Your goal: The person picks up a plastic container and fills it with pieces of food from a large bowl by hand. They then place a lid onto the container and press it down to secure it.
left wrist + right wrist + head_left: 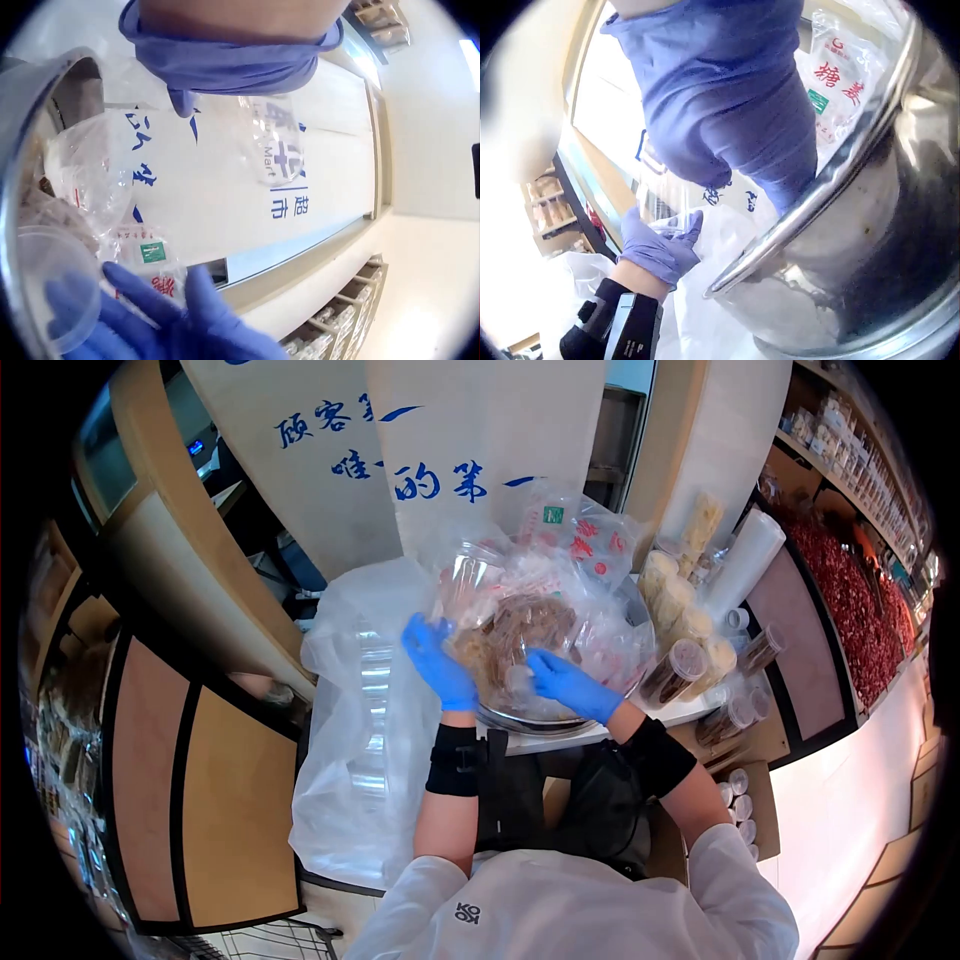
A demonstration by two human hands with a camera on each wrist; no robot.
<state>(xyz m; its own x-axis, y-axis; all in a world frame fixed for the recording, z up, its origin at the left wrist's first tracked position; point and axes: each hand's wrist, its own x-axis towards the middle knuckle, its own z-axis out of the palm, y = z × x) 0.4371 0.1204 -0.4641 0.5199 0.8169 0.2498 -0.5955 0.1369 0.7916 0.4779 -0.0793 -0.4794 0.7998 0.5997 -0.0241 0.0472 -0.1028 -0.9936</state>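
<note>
Clear plastic jar (468,588), one, is held above the far-left rim of the steel bowl (535,722). It is tilted, its long axis running from the left hand (438,665) up and away from the person; which end is the mouth cannot be made out. It is thin, see-through and round-walled. The left hand's fingers are curled round the jar's lower side. The right hand (568,685) is over the near side of the bowl, its fingers (142,296) stretched and spread against one clear round plastic piece (52,289), lid or cup I cannot tell. Both hands wear smooth blue gloves, and there are two black wrist straps (455,760), one on each forearm. The bowl is a single wide basin of shiny metal with a rolled rim, and it holds a heap of brown, stringy dried pieces (530,625). Beyond the bowl lie crinkled clear sachets (590,545) with red print, at least three. To the right of the bowl is a cluster of filled clear jars (678,668), some lying on their sides, some with pale contents and some with dark; more than five, the exact count unclear. To the left of the bowl hangs one large, soft clear bag (365,740) with empty clear jars stacked inside.
</note>
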